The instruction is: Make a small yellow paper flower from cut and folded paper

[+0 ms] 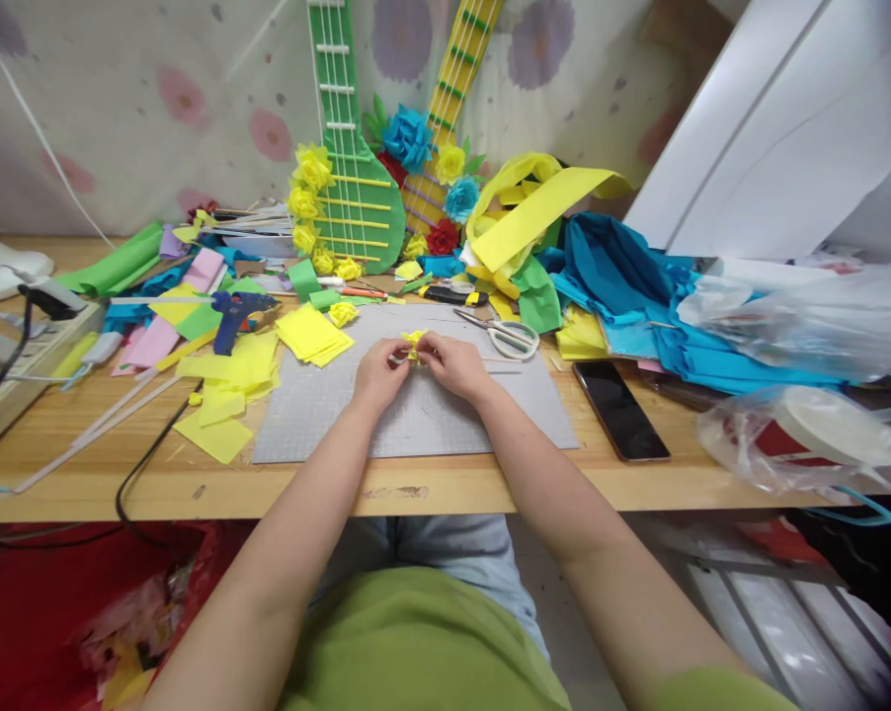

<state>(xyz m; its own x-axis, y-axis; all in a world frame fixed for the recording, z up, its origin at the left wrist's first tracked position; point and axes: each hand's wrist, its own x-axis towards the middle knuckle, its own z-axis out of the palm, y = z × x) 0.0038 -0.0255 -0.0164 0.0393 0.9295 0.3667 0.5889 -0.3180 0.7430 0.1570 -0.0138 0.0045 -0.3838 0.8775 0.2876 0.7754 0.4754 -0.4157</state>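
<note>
Between the fingertips of both hands is a small yellow paper flower [415, 339], held just over the grey cutting mat [327, 415]. My left hand [382, 373] pinches it from the left, and my right hand [451, 363] pinches its right side. The fingers cover part of the flower. Left of the hands lie a stack of yellow paper squares [313, 334] and another yellow paper flower [343, 313]. White-handled scissors [512, 340] rest on the mat to the right of my right hand.
A blue glue gun [232, 318] and loose yellow sheets [223, 434] lie at left. A black phone [621, 410] is right of the mat. Behind stand a green paper guitar [357, 212] and a yellow one [445, 109]. Blue crepe paper [615, 267] is heaped at right.
</note>
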